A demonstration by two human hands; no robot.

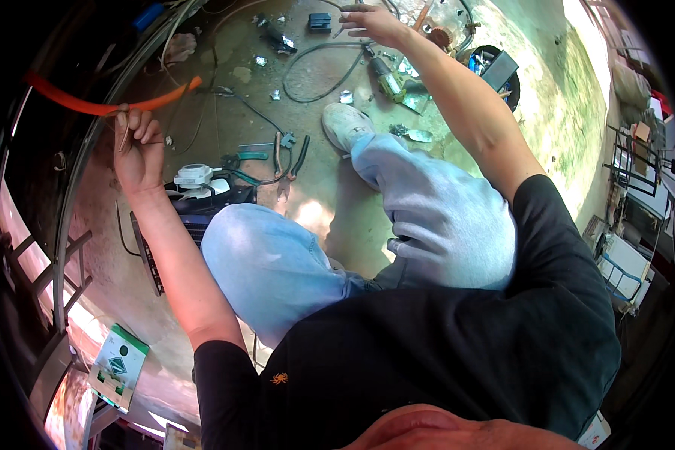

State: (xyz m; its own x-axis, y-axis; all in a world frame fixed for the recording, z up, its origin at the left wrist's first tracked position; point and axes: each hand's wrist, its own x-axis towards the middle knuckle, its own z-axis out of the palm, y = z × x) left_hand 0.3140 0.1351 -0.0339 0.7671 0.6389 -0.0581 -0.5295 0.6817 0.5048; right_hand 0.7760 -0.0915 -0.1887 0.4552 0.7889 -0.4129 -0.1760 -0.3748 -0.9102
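My left hand (137,150) is raised at the far left with its fingers curled. Its fingertips meet the lower edge of an orange tube (169,97); a thin rod-like thing shows by the fingers, too small to name. My right hand (375,24) reaches out at the top, fingers stretched to the left beside a thin dark cable. Below it a looped grey cable (286,79) lies on the floor. A green power drill (388,81) rests right of that loop. Between my hands sits a small dark blue block (319,22).
Pliers (283,186) and other hand tools lie before my knees. A white device (193,176) sits on a dark case (232,196). At the upper right stands a black tool bucket (513,94). Metal framing (67,217) runs along the left; a green-and-white box (120,360) lies lower left.
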